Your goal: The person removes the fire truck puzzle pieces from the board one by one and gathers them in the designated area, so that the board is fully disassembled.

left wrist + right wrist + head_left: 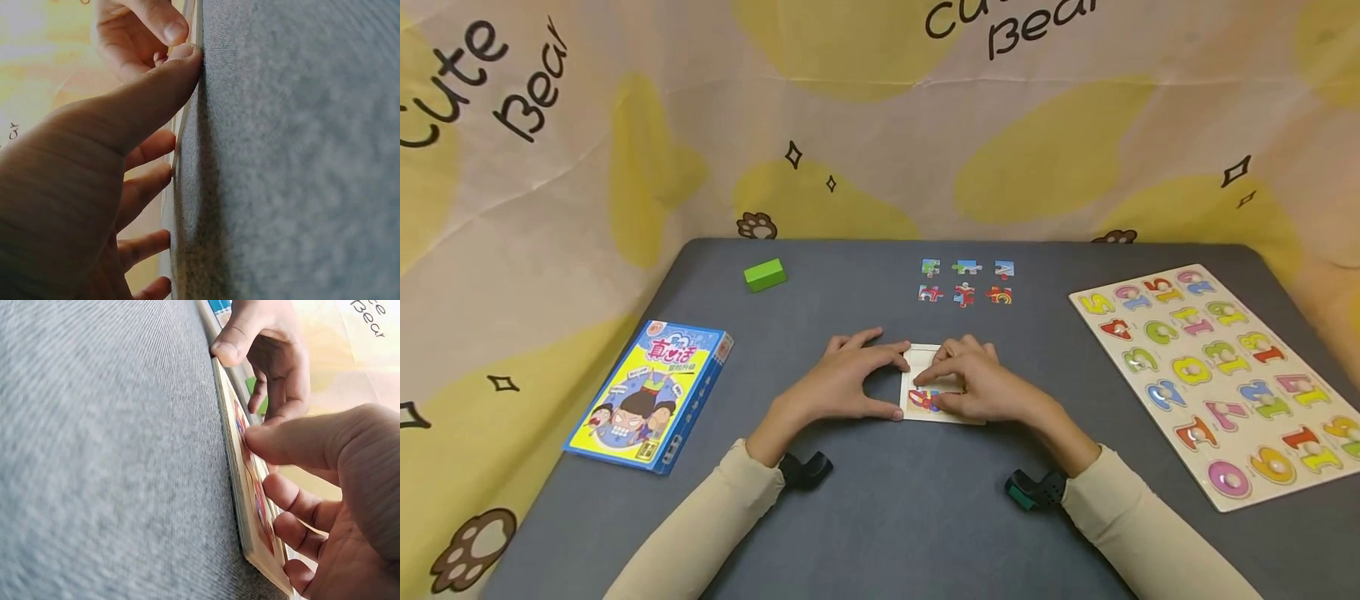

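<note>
Your left hand point(842, 382) is resting, fingers spread, against the left edge of the pale tray point(922, 358) before you. Your right hand point(981, 382) is touching a picture piece point(921, 401) inside; whether it's pinching is unclear. Beyond, six loose pieces point(964, 295) are lying in two rows.

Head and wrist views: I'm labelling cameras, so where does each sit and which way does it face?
Head: worn on the head, facing forward and down at the table and tray; left hand, right hand and sleeves show.
Left wrist: on that wrist, facing the tray's edge; left hand near, right one beyond.
Right wrist: on that wrist, facing the tray; right hand near, left beyond.
Head and right wrist share both hands and tray.
</note>
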